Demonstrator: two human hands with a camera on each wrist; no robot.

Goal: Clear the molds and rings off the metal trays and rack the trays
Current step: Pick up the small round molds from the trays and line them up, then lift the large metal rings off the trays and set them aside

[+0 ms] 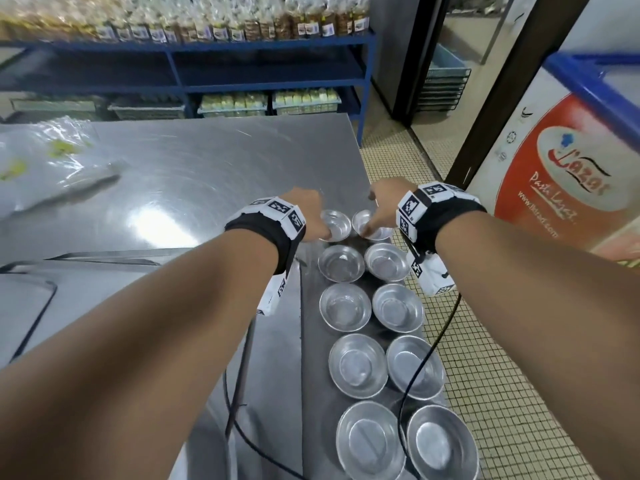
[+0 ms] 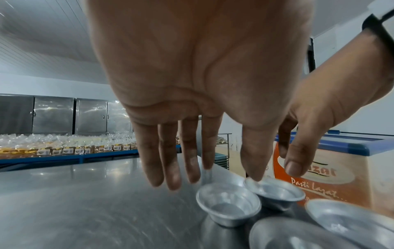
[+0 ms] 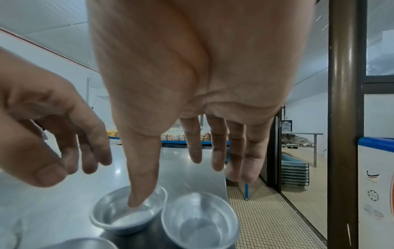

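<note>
Molds (image 1: 370,323) sit in two columns of five, ten counted, along the right edge of the steel table (image 1: 194,174), on a narrow metal tray (image 1: 311,341) whose right side runs just beside the drop to the tiled floor (image 1: 485,358). To the left of the tray the tabletop has open room, up to a plastic bag (image 1: 45,161) near the far left. Both hands reach over the farthest pair. The left hand (image 1: 308,216) hangs with straight, spread fingers, its thumb tip (image 2: 253,176) touching a far mold's rim. The right hand (image 1: 384,206) is likewise loose, its thumb (image 3: 138,193) dipped into a far mold (image 3: 127,214); neither hand grips anything
</note>
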